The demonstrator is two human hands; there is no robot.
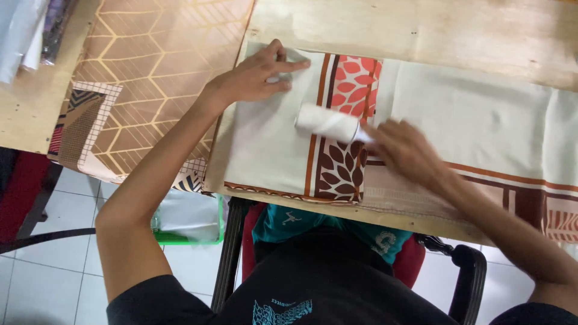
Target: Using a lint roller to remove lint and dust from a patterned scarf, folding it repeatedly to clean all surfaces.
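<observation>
While the person sits at the pale plywood worktop (pixel 457 30), a folded cream cloth with brown stripes and red and brown leaf panels (pixel 271 150) lies flat on it in front of them, its near edge close to the worktop's front edge. On the cloth's far left corner rests the left hand (pixel 259 75), palm down, fingers spread and pressed flat on the fabric. Toward the cloth's middle, over the brown stripe, sits a white lint roller (pixel 325 123), lying on the cloth with its handle in the right hand (pixel 403 150); that hand is blurred, so I cannot tell how its fingers close on the handle. Right of the folded cloth, more cream fabric with a brown border (pixel 481 126) spreads across the worktop. Left of the cloth lies a tan fabric with a gold hexagon pattern (pixel 150 66), hanging over the edge. Below the cloth, under the worktop, stands a green tray (pixel 186 238) on the tiled floor.
</observation>
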